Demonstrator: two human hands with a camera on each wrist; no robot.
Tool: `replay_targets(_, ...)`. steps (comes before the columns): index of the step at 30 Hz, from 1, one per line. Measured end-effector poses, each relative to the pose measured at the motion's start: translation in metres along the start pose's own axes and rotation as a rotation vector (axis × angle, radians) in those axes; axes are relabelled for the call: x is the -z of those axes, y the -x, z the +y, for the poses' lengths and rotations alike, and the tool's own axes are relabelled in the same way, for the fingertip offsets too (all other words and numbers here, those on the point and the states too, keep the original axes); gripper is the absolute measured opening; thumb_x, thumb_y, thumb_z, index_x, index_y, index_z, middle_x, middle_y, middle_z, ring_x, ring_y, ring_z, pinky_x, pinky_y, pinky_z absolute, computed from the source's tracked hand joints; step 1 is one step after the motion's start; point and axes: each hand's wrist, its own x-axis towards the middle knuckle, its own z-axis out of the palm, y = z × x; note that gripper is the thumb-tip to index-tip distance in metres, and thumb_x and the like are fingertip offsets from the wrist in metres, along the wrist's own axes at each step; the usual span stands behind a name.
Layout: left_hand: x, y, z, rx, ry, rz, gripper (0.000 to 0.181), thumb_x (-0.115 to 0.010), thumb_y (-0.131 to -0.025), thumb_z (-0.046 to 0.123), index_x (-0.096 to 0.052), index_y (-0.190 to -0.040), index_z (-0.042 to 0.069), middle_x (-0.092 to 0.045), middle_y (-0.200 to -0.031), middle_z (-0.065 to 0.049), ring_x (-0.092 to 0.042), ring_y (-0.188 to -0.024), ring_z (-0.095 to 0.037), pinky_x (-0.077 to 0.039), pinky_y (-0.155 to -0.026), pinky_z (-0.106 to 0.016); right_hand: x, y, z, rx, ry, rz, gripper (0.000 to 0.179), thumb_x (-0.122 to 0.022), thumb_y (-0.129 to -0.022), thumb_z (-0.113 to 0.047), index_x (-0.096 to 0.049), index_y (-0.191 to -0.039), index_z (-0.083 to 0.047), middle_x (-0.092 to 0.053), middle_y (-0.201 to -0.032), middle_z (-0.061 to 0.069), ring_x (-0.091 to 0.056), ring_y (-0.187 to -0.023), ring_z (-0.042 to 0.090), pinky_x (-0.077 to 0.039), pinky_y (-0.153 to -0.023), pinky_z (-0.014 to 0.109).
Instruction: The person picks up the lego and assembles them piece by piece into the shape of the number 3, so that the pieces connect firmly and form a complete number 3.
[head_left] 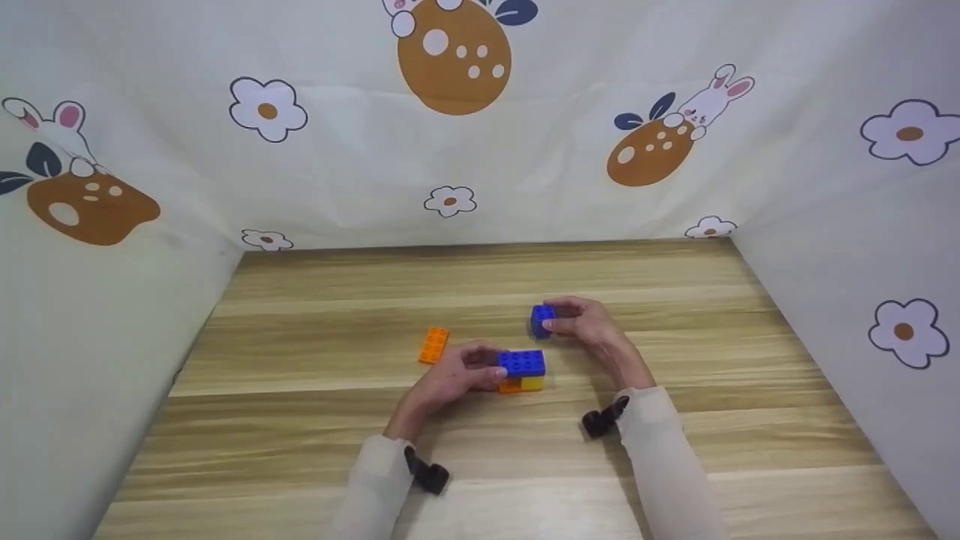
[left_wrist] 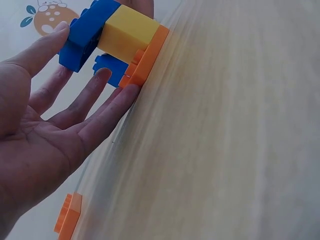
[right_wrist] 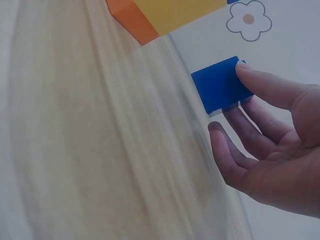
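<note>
My left hand [head_left: 450,375] grips a small toy-brick stack in the middle of the table. Its top is a blue brick [head_left: 522,363] with studs, its middle a yellow brick [left_wrist: 129,32], its base a flat orange brick [left_wrist: 151,55]. In the left wrist view the thumb presses the blue brick's end, while a fingertip lies at the orange base. Farther back and to the right, my right hand [head_left: 594,328] pinches a smaller blue brick [right_wrist: 220,85] between thumb and fingers. That brick stands close over the wood, behind the stack.
A loose flat orange brick [head_left: 433,346] lies studs up on the wooden table [head_left: 315,420], left of the stack. Patterned cloth [head_left: 345,172] with rabbits and flowers walls in the back and both sides. Black wrist cameras stick out from both sleeves.
</note>
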Motion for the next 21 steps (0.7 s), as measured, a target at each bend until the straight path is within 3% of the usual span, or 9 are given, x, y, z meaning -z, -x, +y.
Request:
replay_targets(7,-0.001,-0.001,0.001,-0.002,0.046,-0.007,0.051,-0.073,-0.092,0.032,-0.06,-0.134,0.006,-0.064,-0.134,-0.016,-0.065,-0.117,-0.024,-0.058,-0.093,-0.037,-0.001,0.008,-0.012,0.016,0.01,0.025,0.051,-0.076,-0.088,-0.009,-0.06,-0.136,-0.006,-0.061,-0.138,0.019,-0.064,-0.114,0.023,-0.055,-0.099,0.041)
replay_targets(16,-0.001,0.001,0.002,0.021,0.048,0.005,0.051,-0.072,-0.093,0.035,-0.06,-0.134,0.008,-0.063,-0.135,-0.014,-0.066,-0.116,-0.024,-0.058,-0.093,-0.037,-0.003,0.033,-0.041,0.135,0.088,0.032,0.053,-0.078,-0.088,-0.022,-0.06,-0.136,-0.009,-0.062,-0.138,0.015,-0.059,-0.128,0.028,-0.05,-0.106,0.04)
replay_targets(21,0.0,0.001,0.002,0.036,0.044,0.001,0.053,-0.072,-0.092,0.038,-0.06,-0.135,0.009,-0.063,-0.136,-0.014,-0.066,-0.116,-0.023,-0.057,-0.095,-0.037,-0.004,0.05,-0.053,0.196,0.106,0.02,0.053,-0.077,-0.089,-0.024,-0.059,-0.137,-0.008,-0.063,-0.136,0.016,-0.059,-0.126,0.028,-0.05,-0.106,0.04)
